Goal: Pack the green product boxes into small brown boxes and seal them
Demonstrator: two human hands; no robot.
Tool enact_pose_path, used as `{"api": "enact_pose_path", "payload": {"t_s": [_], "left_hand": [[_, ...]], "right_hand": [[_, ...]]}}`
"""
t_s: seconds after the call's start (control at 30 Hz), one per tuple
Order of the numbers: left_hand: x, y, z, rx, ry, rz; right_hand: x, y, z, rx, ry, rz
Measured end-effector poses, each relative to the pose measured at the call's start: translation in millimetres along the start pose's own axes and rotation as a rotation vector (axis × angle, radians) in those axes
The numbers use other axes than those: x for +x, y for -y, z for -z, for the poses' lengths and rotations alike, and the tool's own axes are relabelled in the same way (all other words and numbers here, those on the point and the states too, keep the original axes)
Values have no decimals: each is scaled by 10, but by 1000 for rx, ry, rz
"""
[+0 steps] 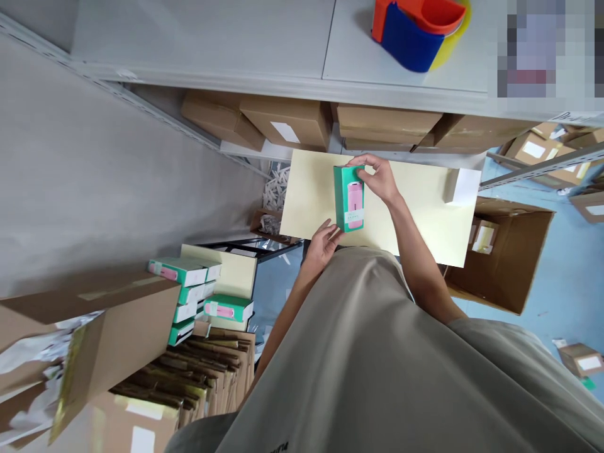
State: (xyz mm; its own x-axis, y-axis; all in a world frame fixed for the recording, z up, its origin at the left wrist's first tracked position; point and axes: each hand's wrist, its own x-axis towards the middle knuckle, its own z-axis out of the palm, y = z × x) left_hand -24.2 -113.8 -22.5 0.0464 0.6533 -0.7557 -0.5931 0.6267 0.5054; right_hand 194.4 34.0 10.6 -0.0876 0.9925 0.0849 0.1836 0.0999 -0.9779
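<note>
A small green box (348, 196) with a pink picture on its front stands upright over a pale yellow work surface (425, 214). My right hand (379, 177) grips the box's top end with curled fingers. My left hand (323, 243) touches the box's lower end, fingers bent around its corner.
Several matching green boxes (198, 289) are stacked at the left beside flat cardboard (202, 371). An open carton (507, 258) stands at the right on the blue floor. Brown cartons (287, 123) sit under a grey shelf holding a red-and-blue tape dispenser (415, 28).
</note>
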Motion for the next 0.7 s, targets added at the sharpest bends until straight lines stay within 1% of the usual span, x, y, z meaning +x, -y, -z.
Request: {"api": "enact_pose_path", "payload": {"t_s": [0.13, 0.2, 0.37, 0.5, 0.6, 0.7], "left_hand": [[4, 14, 2, -10, -63, -2], [-18, 13, -15, -41, -79, 32], [-95, -7, -83, -188, -65, 137], [-107, -36, -85, -279, -137, 202], [-93, -47, -55, -279, -178, 177], [-61, -28, -34, -230, -172, 130]], "right_hand": [[-12, 4, -60, 7, 22, -4], [-14, -46, -99, 34, 21, -1], [23, -210, -130, 135, 33, 4], [57, -276, -84, 105, -5, -4], [64, -309, -15, 74, -13, 14], [57, -337, 70, 61, 4, 24]]}}
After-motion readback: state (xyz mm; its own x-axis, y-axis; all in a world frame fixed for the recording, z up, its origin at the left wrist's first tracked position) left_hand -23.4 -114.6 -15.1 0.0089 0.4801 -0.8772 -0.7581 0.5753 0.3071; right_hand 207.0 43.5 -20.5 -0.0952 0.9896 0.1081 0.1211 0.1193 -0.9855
